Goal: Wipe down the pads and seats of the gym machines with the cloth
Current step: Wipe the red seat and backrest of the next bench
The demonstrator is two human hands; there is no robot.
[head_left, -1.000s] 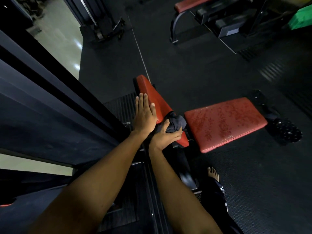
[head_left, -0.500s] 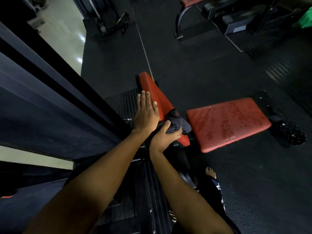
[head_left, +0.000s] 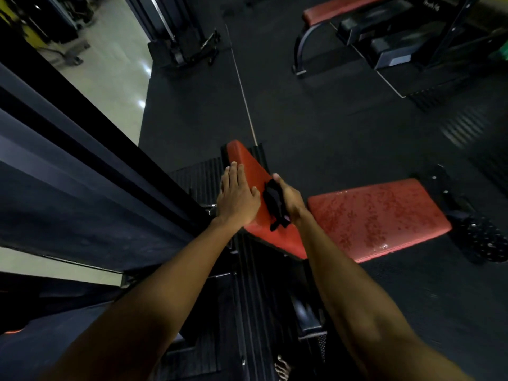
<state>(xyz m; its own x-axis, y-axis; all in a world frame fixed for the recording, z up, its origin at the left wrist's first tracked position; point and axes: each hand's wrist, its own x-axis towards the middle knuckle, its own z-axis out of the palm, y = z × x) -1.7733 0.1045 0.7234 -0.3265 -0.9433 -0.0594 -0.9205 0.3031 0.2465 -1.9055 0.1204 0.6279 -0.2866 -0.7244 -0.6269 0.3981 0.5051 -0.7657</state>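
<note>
At centre frame, a dark cloth (head_left: 273,204) sits bunched in the right hand (head_left: 290,200), pressed against the face of the tilted red back pad (head_left: 248,163), roughly halfway along it. Right hand's fingers curl round the wad, thumb up at 12 o'clock, and a loose tail of fabric hangs off at 6. Judged: the cloth is light, soft and limp, and will fold or slip out of a loose hold, so best taken as a full wad in the palm with the flat of the bundle facing the vinyl and loose ends tucked in. At 9 o'clock of the cloth, the left hand (head_left: 236,199) lies on the pad's near edge, fingers straight and close together, holding nothing; it looks to be bracing the pad. The vinyl looks smooth and firm, likely slick where damp. At 3 o'clock of the cloth, just beside the back pad's lower end, lies the flat red seat pad (head_left: 376,218), mottled with darker blotches and a few glints; wet or worn, cannot tell. It probably wants wiping next. A studded black footplate (head_left: 483,240) sits past the seat, also at 3. A dark machine frame (head_left: 82,149) runs from 9 to 10 o'clock. A second red bench (head_left: 338,9) stands at 1 o'clock, well apart, on black rubber flooring (head_left: 302,119). No containers show.
</note>
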